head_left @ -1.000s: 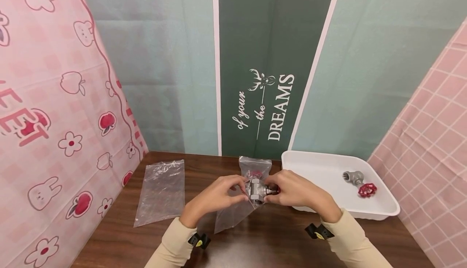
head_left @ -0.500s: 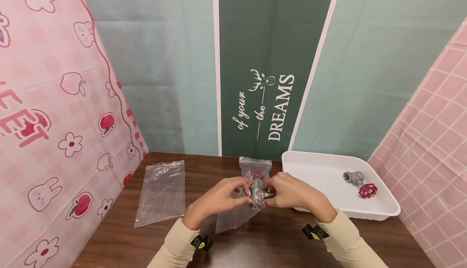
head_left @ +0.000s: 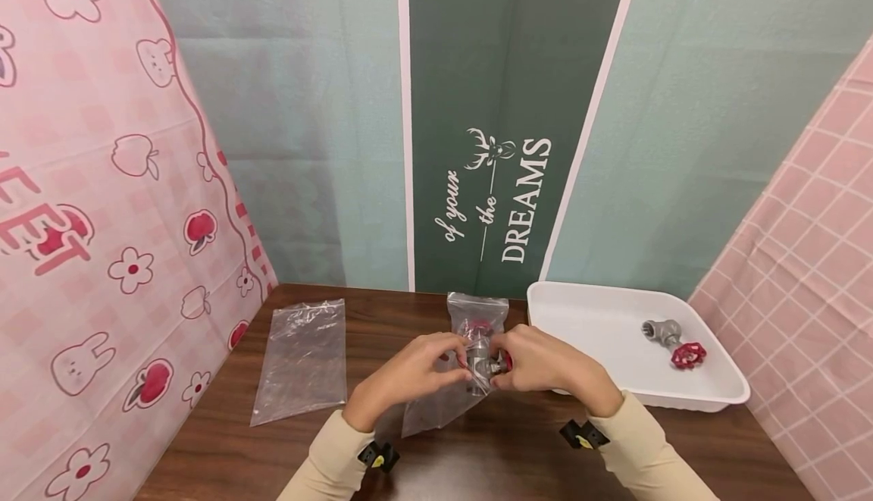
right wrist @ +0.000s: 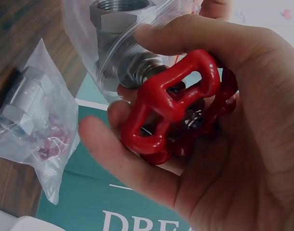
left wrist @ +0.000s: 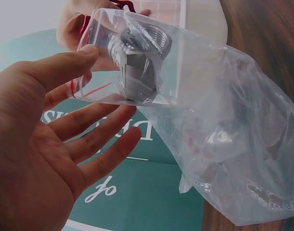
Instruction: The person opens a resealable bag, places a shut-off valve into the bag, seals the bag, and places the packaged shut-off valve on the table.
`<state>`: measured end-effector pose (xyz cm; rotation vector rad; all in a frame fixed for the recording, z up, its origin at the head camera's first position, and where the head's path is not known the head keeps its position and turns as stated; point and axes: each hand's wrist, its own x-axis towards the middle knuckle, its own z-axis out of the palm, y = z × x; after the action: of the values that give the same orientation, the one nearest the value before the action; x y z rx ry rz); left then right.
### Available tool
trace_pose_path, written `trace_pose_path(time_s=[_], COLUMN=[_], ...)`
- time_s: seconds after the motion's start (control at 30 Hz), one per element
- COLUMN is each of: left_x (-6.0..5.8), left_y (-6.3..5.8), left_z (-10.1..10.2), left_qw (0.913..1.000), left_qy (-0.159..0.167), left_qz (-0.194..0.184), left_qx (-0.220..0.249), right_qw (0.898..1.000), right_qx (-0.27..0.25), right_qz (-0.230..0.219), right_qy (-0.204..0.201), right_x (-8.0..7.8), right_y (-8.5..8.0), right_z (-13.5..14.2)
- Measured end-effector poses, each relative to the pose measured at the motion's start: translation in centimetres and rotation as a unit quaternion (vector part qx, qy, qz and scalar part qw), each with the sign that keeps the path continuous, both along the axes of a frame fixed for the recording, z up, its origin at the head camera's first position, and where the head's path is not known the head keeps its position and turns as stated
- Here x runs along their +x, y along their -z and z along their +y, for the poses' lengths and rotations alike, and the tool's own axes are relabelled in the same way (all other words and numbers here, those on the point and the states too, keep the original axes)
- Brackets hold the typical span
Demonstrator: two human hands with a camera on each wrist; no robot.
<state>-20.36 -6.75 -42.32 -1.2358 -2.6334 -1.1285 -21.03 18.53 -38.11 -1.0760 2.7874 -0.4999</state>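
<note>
My left hand [head_left: 419,364] pinches the rim of a clear zip bag [head_left: 436,410] between thumb and index finger, its other fingers spread. A grey metal gate valve [left wrist: 142,62] has its threaded body inside the bag's mouth. On the right side my right hand [head_left: 549,357] grips that valve around its red handwheel [right wrist: 173,101], which is still outside the plastic. Just behind the hands, a second valve [right wrist: 26,103] lies in its own clear zip bag [head_left: 477,304] on the table.
A flat clear bag [head_left: 300,364] lies on the wooden table [head_left: 470,455] at the left. To the right stands a white tray [head_left: 586,311], holding one more valve [head_left: 671,342] with a red handwheel. Printed cloths hang around the table.
The right hand has shifted slightly left, taking the valve body further into the bag. The left hand keeps its pinch on the rim and has barely moved.
</note>
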Motion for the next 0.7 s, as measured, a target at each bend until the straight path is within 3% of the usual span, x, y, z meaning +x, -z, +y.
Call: trace_pose_path(time_s=[0.7], left_x=[-0.21], left_y=[0.47], left_z=[0.03], left_qw=[0.9994], left_qy=[0.02], left_qz=[0.021], left_qx=[0.021], right_qw=[0.999], right_qx=[-0.042], right_qz=[-0.031], right_qy=[0.004], right_x=[-0.38], right_y=[0.68], right_z=[-0.39])
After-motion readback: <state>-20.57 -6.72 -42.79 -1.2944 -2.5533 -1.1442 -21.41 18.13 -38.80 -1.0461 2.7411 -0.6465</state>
